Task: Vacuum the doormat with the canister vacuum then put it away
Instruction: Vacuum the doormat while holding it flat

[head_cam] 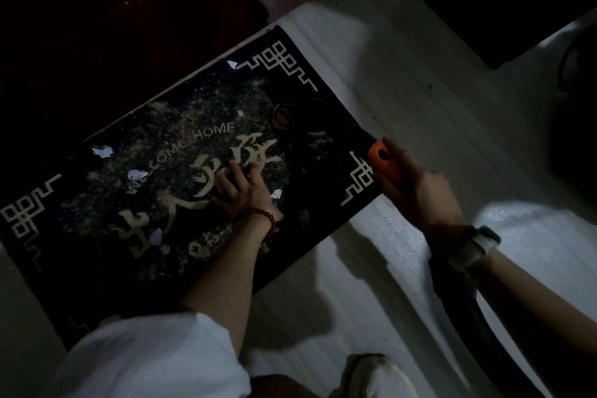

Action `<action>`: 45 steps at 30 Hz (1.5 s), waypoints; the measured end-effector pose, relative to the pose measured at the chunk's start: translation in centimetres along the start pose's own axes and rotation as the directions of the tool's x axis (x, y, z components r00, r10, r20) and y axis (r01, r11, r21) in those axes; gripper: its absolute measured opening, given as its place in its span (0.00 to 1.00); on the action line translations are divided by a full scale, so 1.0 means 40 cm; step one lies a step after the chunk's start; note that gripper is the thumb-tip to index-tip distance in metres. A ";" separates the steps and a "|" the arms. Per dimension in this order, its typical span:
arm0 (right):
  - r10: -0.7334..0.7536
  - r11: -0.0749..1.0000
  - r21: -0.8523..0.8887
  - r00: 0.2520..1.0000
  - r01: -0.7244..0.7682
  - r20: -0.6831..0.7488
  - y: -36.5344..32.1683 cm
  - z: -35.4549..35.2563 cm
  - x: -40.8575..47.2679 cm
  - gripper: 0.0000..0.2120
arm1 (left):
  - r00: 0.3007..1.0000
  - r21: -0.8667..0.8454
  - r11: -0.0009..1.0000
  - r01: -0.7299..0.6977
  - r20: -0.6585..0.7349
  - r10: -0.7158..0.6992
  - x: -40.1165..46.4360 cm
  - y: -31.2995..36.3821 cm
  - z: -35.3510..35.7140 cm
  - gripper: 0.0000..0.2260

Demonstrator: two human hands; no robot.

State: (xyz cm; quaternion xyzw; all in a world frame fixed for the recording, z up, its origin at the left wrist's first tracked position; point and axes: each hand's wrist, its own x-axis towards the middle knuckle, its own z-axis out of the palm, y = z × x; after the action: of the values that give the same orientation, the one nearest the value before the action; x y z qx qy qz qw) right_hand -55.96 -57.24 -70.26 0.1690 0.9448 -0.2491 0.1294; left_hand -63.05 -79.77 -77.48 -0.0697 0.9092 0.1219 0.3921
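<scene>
**While grit covers the mat: pinned left, nozzle at right edge**

Doormat point(181, 171) dark, strewn with crumbs and paper scraps point(101, 151), lying aslant on pale floor point(403, 113). Left hand point(244, 191) spread flat, fingers apart, pressing mid-mat. Right hand point(410, 184) clamped round orange vacuum handle point(381, 158) at the right border, hose point(478, 317) trailing back. Risk: mat lifting into suction if the pin slips; scraps scattering. Open floor right; dark step crowding far edge.

You're seeing "WELCOME HOME" showing in pale capitals on the black rectangular doormat point(181, 171); large gold Chinese characters below aren't reading clearly.
</scene>
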 end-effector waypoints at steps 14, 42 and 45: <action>0.072 0.995 0.068 0.997 -0.070 -0.029 0.069 0.074 -0.073 0.29 | 0.999 0.057 0.998 -0.034 -0.035 0.036 0.006 -0.027 0.023 0.47; 0.087 0.994 0.076 0.994 -0.082 -0.065 0.061 -0.009 -0.057 0.27 | 1.000 0.017 1.000 -0.006 -0.013 0.007 -0.007 -0.013 0.020 0.47; 0.027 0.996 0.092 0.997 -0.020 -0.067 -0.026 0.001 0.062 0.26 | 1.000 0.034 0.999 -0.014 -0.016 0.015 -0.004 -0.019 0.023 0.47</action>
State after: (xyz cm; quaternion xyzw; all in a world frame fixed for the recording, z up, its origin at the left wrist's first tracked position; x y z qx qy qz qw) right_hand -58.61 -57.47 -70.68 0.1942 0.9342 -0.2848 0.0922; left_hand -62.13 -80.24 -78.11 -0.0573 0.9148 0.1086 0.3848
